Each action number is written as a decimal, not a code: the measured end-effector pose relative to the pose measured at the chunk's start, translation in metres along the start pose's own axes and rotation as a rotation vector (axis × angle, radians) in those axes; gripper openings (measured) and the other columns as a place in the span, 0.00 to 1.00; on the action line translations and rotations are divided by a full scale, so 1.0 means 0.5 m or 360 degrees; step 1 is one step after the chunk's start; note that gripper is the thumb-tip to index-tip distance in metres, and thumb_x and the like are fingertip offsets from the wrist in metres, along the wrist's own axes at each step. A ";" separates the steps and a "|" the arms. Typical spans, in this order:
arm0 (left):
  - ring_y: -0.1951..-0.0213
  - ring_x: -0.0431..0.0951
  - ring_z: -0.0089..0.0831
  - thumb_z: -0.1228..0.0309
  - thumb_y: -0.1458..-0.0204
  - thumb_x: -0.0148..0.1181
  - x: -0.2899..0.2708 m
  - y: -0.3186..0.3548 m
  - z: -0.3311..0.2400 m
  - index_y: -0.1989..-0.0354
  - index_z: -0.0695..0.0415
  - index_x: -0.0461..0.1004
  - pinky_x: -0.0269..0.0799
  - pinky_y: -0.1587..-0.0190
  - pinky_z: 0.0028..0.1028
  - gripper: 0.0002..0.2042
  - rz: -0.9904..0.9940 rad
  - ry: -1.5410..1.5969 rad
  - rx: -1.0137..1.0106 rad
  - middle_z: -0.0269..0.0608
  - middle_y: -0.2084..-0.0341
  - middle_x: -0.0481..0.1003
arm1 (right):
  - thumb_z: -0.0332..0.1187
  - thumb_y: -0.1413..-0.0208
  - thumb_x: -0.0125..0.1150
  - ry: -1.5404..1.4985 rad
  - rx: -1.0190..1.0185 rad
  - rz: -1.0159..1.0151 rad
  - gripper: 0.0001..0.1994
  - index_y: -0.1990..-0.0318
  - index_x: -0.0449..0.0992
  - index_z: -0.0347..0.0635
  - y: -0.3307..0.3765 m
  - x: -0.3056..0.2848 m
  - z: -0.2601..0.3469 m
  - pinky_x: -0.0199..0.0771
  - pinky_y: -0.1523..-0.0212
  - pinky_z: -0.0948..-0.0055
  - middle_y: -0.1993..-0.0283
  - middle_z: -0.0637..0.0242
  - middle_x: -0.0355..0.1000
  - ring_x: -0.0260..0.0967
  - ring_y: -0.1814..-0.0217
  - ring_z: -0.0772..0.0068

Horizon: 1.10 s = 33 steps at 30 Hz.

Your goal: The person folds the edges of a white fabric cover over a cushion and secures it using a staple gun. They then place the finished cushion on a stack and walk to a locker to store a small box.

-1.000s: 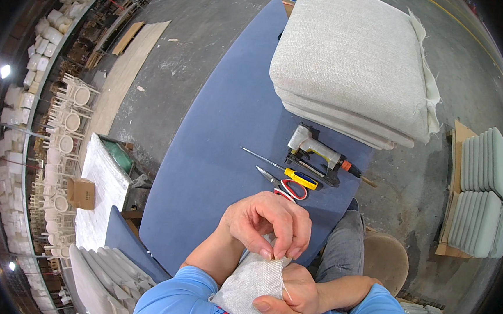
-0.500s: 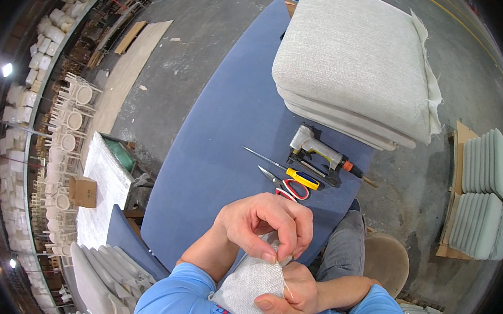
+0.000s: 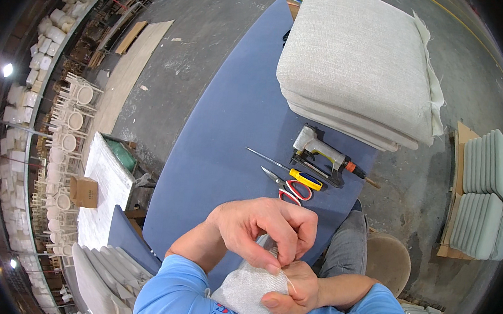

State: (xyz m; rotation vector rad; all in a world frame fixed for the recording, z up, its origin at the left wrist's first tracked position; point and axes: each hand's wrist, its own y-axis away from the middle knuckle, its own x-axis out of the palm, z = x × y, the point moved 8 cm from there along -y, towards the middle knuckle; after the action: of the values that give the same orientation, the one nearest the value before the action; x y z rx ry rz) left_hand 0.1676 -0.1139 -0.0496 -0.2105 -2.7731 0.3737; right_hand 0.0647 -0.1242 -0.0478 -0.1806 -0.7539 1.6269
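Close to my chest is a light grey woven fabric piece (image 3: pixel 249 291), bunched or wrapped so that its full shape is hidden. My left hand (image 3: pixel 265 228) bends over its upper edge, thumb and fingers pinching the cloth near a loose thread. Against the right side of the same fabric, my right hand (image 3: pixel 299 289) is closed, its thumb lying across the front. Just beyond my left hand, scissors (image 3: pixel 291 193) with red and white handles rest on the blue-covered table (image 3: pixel 218 137). A yellow-handled screwdriver (image 3: pixel 303 179) and a pneumatic staple gun (image 3: pixel 323 153) lie behind them.
Grey fabric-covered cushions (image 3: pixel 357 65) are stacked at the table's far right, with frayed cloth along one side. More seat pads (image 3: pixel 479 225) stand in rows at the right. A round stool (image 3: pixel 389 260) is beside my leg. Pale chairs (image 3: pixel 70 121) line the left.
My left hand shifts very slightly while still pinching the fabric. The table and its tools sit a little further right and lower in the picture. Both hands keep hold of the cloth.
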 end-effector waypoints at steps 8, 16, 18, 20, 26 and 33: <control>0.61 0.70 0.32 0.71 0.43 0.72 0.015 0.010 -0.009 0.70 0.59 0.81 0.67 0.60 0.30 0.07 -0.0005 -0.0125 -0.0375 0.40 0.63 0.70 | 0.37 0.30 0.53 0.0046 -0.0162 -0.0013 0.16 0.47 0.78 0.32 0.032 0.014 -0.033 0.77 0.53 0.66 0.51 0.59 0.79 0.79 0.54 0.61; 0.56 0.66 0.27 0.71 0.40 0.69 0.018 0.028 -0.004 0.70 0.54 0.74 0.62 0.56 0.28 0.09 -0.0144 -0.0090 -0.0604 0.34 0.61 0.67 | 0.36 0.31 0.56 -0.0004 -0.0348 -0.0059 0.21 0.39 0.75 0.28 0.036 0.006 -0.035 0.73 0.37 0.60 0.41 0.53 0.76 0.76 0.40 0.54; 0.54 0.66 0.26 0.71 0.40 0.69 0.019 0.033 -0.006 0.68 0.55 0.74 0.62 0.54 0.28 0.08 -0.0166 -0.0103 -0.0609 0.34 0.61 0.68 | 0.34 0.33 0.57 0.0011 -0.0328 0.0024 0.21 0.37 0.75 0.32 0.042 0.008 -0.041 0.71 0.33 0.58 0.37 0.51 0.75 0.74 0.35 0.50; 0.53 0.67 0.27 0.71 0.39 0.69 0.018 0.038 -0.008 0.64 0.55 0.75 0.64 0.53 0.29 0.07 -0.0170 -0.0149 -0.0579 0.35 0.60 0.68 | 0.35 0.32 0.57 -0.0006 -0.0288 0.0121 0.21 0.37 0.75 0.32 0.049 0.013 -0.056 0.71 0.33 0.58 0.37 0.52 0.75 0.74 0.36 0.50; 0.48 0.67 0.32 0.72 0.39 0.69 0.015 0.058 -0.008 0.48 0.58 0.76 0.63 0.42 0.33 0.13 -0.0524 0.0062 -0.0778 0.38 0.52 0.70 | 0.35 0.32 0.56 -0.0032 -0.0351 0.0216 0.21 0.37 0.75 0.31 0.032 0.009 -0.059 0.67 0.31 0.57 0.37 0.50 0.74 0.72 0.35 0.49; 0.33 0.65 0.41 0.71 0.40 0.68 0.025 0.085 -0.005 0.47 0.56 0.75 0.54 0.25 0.48 0.14 -0.0567 -0.0312 -0.0877 0.41 0.46 0.70 | 0.36 0.32 0.56 -0.0062 -0.0360 0.0250 0.21 0.37 0.75 0.31 0.054 0.008 -0.074 0.65 0.30 0.55 0.36 0.48 0.73 0.72 0.35 0.47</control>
State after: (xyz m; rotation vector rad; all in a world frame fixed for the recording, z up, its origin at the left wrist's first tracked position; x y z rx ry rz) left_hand 0.1613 -0.0705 -0.0555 0.2055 -2.9613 -0.4869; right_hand 0.0606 -0.1072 -0.0905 -0.3789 -0.9736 1.6945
